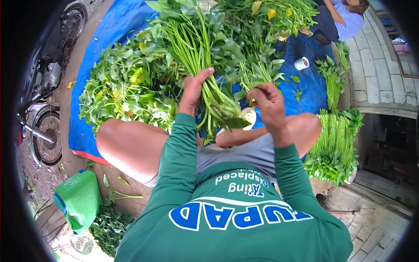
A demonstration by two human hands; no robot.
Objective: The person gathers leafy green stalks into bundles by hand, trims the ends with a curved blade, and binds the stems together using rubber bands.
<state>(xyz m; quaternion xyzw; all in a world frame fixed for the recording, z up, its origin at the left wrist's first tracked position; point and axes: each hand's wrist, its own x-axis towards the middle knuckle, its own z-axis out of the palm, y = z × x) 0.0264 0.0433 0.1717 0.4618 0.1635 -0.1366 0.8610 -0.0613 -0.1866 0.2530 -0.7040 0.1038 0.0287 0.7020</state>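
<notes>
My left hand [194, 89] is wrapped round a thick bunch of long green stems [192, 48], leaves at the top and cut ends hanging over my lap. To the right of those lower ends, my right hand [267, 98] has its fingers pinched together; whatever they hold is too small to make out. A large heap of leafy greens [131, 87] lies on the blue tarp [98, 43] to the left and beyond. More stems [257, 72] lie just past my right hand. A pale round object [249, 117] shows partly behind the bunch.
A white can [301, 63] stands on the tarp at the right. Tied bundles [336, 139] are stacked beyond my right knee. Another person [345, 22] sits at the top right. A green plastic container [78, 198] is at the lower left, and motorcycles [50, 83] stand at the left edge.
</notes>
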